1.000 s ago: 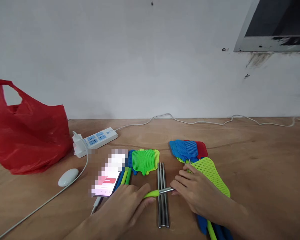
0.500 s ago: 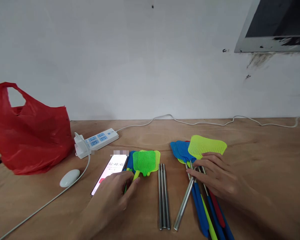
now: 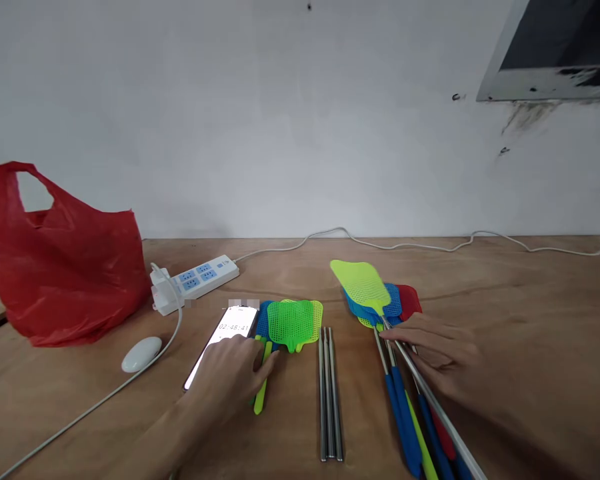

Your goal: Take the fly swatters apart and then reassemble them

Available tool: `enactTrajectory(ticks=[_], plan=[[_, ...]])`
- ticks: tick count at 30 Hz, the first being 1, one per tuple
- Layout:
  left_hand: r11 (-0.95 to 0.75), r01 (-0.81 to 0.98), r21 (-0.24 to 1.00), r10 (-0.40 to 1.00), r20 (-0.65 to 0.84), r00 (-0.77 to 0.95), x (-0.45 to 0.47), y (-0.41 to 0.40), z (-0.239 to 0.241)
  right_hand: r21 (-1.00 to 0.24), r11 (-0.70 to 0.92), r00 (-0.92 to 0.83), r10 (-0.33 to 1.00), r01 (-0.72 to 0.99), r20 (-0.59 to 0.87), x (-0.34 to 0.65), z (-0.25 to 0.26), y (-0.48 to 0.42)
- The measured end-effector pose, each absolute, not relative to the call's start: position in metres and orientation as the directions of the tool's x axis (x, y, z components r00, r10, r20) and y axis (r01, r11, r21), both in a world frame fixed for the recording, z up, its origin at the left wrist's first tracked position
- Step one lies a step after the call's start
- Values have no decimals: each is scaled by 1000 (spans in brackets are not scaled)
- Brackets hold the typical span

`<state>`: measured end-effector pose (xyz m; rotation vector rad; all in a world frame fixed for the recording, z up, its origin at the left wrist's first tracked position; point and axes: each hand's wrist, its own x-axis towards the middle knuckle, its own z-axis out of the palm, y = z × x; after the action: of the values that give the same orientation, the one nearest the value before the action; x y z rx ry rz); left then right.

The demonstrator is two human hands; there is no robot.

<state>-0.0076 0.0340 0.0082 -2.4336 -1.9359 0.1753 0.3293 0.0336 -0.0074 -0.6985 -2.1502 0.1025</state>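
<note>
My right hand [image 3: 435,353] is closed around the metal rod of a fly swatter with a yellow-green mesh head [image 3: 363,283]. The rod slants down to the right, above a pile of other swatters with blue handles [image 3: 405,427] and a red head [image 3: 409,301]. My left hand [image 3: 233,370] rests partly over a lit phone [image 3: 240,317], its curled fingers and thumb about a thin yellow-green plastic strip [image 3: 262,393]. Beside it lie loose mesh heads, a green one [image 3: 291,325] on top. Several bare metal rods [image 3: 330,400] lie side by side between my hands.
A red plastic bag [image 3: 65,267] stands at the left. Near it are a white power strip [image 3: 207,277] with a plugged-in adapter and a white mouse-shaped object [image 3: 141,355]. A white cable [image 3: 405,248] runs along the wall at the back of the wooden table [image 3: 530,287].
The swatter in my right hand has turned: its head swung left and its rod now points down right. Near my left hand, more of the yellow-green strip shows below the thumb.
</note>
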Motion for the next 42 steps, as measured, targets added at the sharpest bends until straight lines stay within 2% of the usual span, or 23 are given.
enactTrajectory(ticks=[2,4,6,8,10,13,19,21,25,29,34,37,40,42], plan=[[-274,961,-28,962,-14,274,-8,35,9,-622,712,-356,702,327,617,324,-5,30],[-351,934,71,935,80,345,-10,36,9,-886,449,-256,875,115,411,318,-1,27],[-428,889,164,900,170,401,-11,36,8,-981,158,-215,960,-114,179,311,2,25],[-485,846,222,867,253,430,-12,35,7,-972,-29,-198,980,-233,19,305,5,26],[-533,810,246,831,330,447,-13,36,5,-964,-126,-209,975,-233,-76,300,6,26],[-591,767,249,781,414,467,-14,38,3,-970,-202,-309,939,-136,-152,295,7,25],[-650,716,255,732,465,498,-16,40,4,-965,-236,-445,857,113,-261,288,11,19],[-694,689,208,682,496,537,-17,40,2,-947,-288,-482,815,144,-322,288,13,18],[-746,666,12,559,556,615,-24,44,-3,-890,-439,-591,688,124,-422,290,23,15],[-762,637,-119,496,524,692,-29,46,-1,-812,-568,-705,521,134,-481,290,28,12],[-807,570,-153,413,542,731,-32,48,5,-844,-516,-726,524,146,-445,289,19,11],[-852,518,-73,406,533,743,-29,47,8,-891,-375,-701,563,257,-439,288,19,9],[-863,487,133,490,456,743,-18,41,13,-899,-34,-622,710,437,-329,284,23,4],[-775,556,301,632,389,671,-9,36,15,-802,245,-584,797,544,-153,282,22,0]])
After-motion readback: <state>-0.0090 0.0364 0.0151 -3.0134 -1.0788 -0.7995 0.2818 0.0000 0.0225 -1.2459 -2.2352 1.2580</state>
